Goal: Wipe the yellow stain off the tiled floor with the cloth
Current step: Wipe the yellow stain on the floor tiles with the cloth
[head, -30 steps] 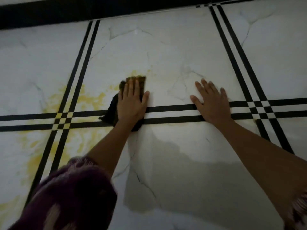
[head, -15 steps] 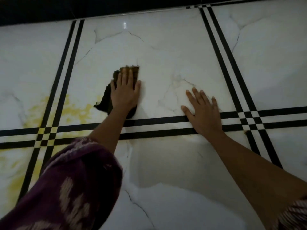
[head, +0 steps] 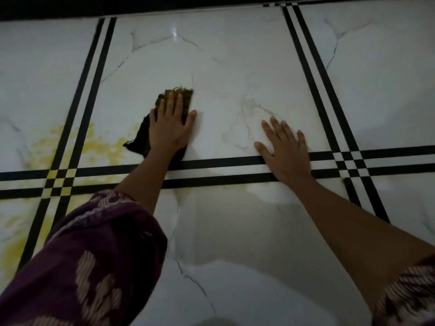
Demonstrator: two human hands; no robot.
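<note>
My left hand [head: 171,128] lies flat with straight fingers on a dark cloth [head: 141,140], pressing it onto the white marble-look floor tile [head: 235,55]. The cloth's frayed, yellow-soiled edge [head: 180,90] sticks out beyond my fingertips. A yellow stain [head: 106,147] spreads over the tile to the left of the cloth and across the black stripe crossing [head: 58,180]; more yellow [head: 14,250] shows on the lower left tile. My right hand [head: 286,149] rests flat on the floor to the right, fingers spread, holding nothing.
Black double stripes [head: 235,170] run across the floor between tiles, with another crossing [head: 350,163] at the right. A dark band [head: 141,5] borders the floor at the top. My patterned purple sleeve [head: 94,267] fills the lower left.
My left hand slid the cloth away from me, off the horizontal stripes and up the tile. The faint yellow around the cloth's top edge is gone. My right hand stayed put.
</note>
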